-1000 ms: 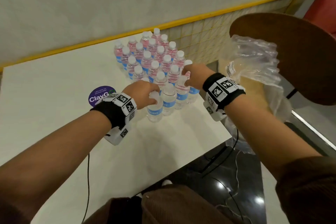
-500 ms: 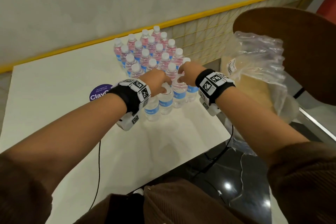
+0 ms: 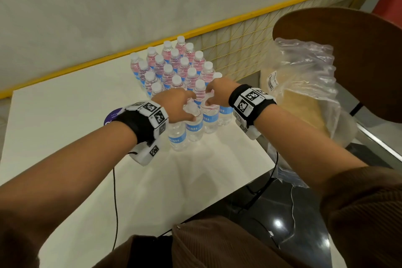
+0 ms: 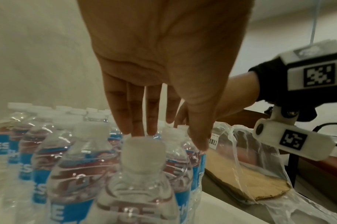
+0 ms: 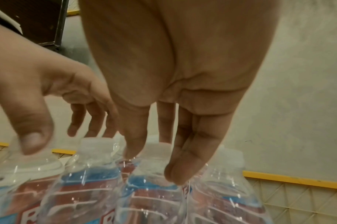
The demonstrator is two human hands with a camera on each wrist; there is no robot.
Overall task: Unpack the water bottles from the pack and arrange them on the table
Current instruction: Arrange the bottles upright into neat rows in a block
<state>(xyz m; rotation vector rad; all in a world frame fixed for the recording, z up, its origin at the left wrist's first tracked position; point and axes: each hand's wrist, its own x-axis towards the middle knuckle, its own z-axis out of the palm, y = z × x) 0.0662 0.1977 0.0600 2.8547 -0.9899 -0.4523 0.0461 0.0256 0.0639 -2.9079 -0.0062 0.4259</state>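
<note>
Fingers (image 4: 137,121) of both hands hang loosely spread over the front bottles (image 3: 196,124), having released them onto the tabletop (image 3: 65,115); arranging looks nearly finished.

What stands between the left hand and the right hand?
Between the left hand and right hand stand capped water bottles; the head view shows this.

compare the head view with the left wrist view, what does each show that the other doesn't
Only the head view: the whole block of bottles, the purple sticker, the round wooden seat, both forearms.

Only the left wrist view: the left hand's palm side, its fingers straight, tips just above a cap.

Both: the right hand, the empty wrap with its barcode label, the table.
</note>
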